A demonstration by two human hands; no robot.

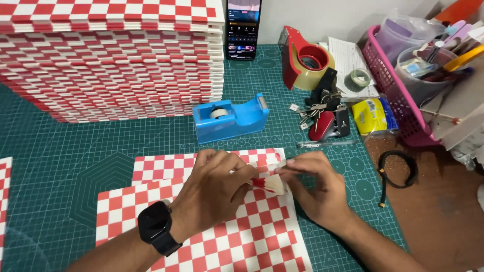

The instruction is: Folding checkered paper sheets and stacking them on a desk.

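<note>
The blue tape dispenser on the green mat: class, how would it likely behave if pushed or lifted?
The blue tape dispenser sits on a broad flat base, so it would probably slide rather than tip. Its blocky body suggests it is stiff, perhaps weighted. The small roll inside looks nearly used, adding little.

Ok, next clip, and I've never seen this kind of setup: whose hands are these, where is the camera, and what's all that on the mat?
There is no machine here. A person wears a camera on the head, so the single picture looks down at their own two bare hands. The left hand, with a black watch on its wrist, and the right hand together pinch a small folded paper piece with red marks. Under them lie red and white checkered sheets on a green cutting mat. Behind, at the left, stands a tall stack of the same sheets. In the middle sits a blue tape dispenser, with a red tape dispenser, a phone, keys, a pen and a pink basket further right.
</note>
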